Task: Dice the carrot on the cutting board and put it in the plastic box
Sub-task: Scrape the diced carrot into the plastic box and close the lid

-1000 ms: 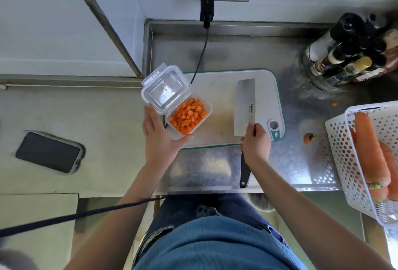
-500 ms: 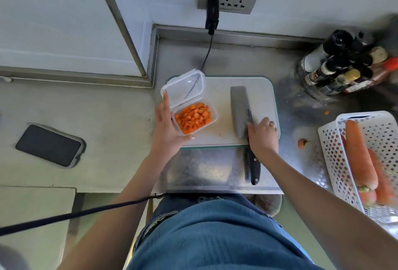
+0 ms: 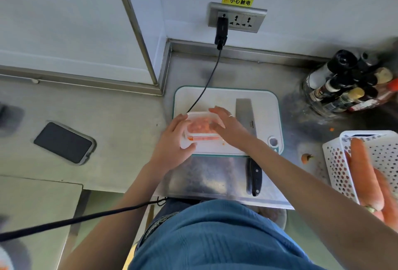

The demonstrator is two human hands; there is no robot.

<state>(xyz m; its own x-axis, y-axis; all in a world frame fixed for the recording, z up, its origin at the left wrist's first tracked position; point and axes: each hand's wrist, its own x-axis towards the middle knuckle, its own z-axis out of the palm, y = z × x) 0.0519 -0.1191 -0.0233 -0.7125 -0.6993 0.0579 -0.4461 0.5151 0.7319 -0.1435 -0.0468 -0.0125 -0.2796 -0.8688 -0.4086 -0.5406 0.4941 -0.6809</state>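
The clear plastic box [image 3: 200, 128] sits on the near left part of the white cutting board [image 3: 265, 105]. Its hinged lid is folded down over it, and the diced carrot shows orange through the lid. My left hand [image 3: 172, 142] holds the box's left side, with the thumb round its front corner. My right hand [image 3: 228, 127] lies flat on the right of the lid with fingers spread, pressing on it. The cleaver [image 3: 245, 112] lies free on the board just right of my right hand. Its black handle sticks out over the board's near edge.
A black cable [image 3: 206, 84] runs from the wall socket down behind the box. A phone [image 3: 64, 142] lies on the counter at left. Bottles [image 3: 344, 86] stand at back right. A white basket [image 3: 336, 162] with whole carrots [image 3: 364, 168] is at right, and a carrot end [image 3: 305, 158] lies beside it.
The lid has swung down over the box. My right hand let go of the cleaver and moved left onto the lid. The box now rests on the board.
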